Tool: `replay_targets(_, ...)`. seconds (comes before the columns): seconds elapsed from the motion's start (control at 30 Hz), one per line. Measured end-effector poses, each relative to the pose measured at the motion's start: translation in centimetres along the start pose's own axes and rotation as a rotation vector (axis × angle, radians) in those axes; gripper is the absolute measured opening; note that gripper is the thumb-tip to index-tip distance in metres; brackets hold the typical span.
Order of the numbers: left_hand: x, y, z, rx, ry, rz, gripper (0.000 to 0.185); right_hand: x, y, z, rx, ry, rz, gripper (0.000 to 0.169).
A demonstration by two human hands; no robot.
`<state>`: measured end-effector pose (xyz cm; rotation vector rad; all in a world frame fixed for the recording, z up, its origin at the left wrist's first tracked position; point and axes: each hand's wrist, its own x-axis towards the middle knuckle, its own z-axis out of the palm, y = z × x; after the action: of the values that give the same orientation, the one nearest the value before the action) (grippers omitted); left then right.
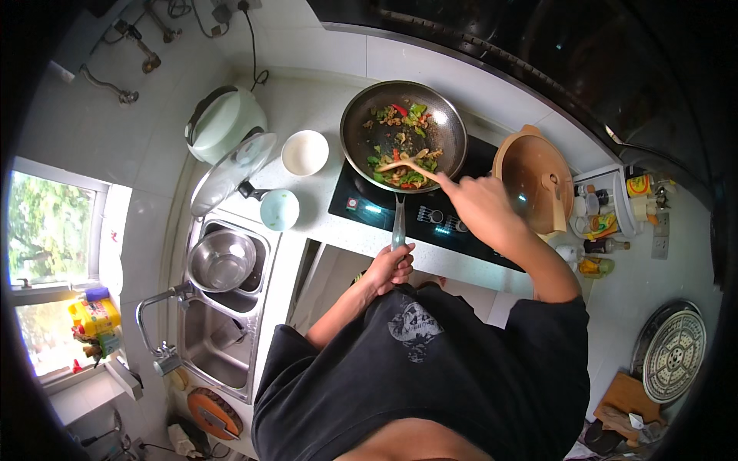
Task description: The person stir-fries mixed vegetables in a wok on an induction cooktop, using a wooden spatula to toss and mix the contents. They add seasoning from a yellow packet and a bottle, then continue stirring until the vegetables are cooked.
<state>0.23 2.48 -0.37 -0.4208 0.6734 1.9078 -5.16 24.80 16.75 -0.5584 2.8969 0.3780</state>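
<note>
A steel wok with a textured inner surface sits on the black induction cooktop. My left hand grips the end of its metal handle. In my right hand is a wooden spatula, its head down among the food on the near side of the wok. The stir-fry of green pepper, red chilli and pale brown pieces lies in two heaps, one far and one near. Scraps are scattered between them. My right fingers partly hide the spatula's handle.
Right of the wok stands a tan lidded pot, with a rack of condiment bottles beyond it. To the left are a white bowl, a pale blue bowl, a glass lid, a rice cooker and a double sink.
</note>
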Motion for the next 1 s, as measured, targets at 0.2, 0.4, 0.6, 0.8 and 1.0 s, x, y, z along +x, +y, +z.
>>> replay_targets(0.2,0.3,-0.3,0.4,0.026,-0.008,0.005,0.030,0.2,1.1,1.9,-0.043,-0.029,0.110,0.042)
replay_targets(0.4,-0.1,0.0,0.2,0.030,0.020,0.008,0.029,5.0,4.0,4.0,0.108,0.136,0.434,0.029)
replay_targets(0.6,0.0,0.1,0.3,0.027,0.014,0.015,0.029,9.2,2.5,5.4,0.168,0.062,0.178,0.042)
replay_targets(0.8,0.1,0.0,-0.1,0.007,0.011,0.002,0.029,-0.2,2.7,1.3,-0.091,0.168,0.010,0.043)
replay_targets(1.0,0.1,0.0,0.3,0.020,0.010,-0.002,0.029,-4.8,1.7,-0.6,-0.083,0.033,0.077,0.044)
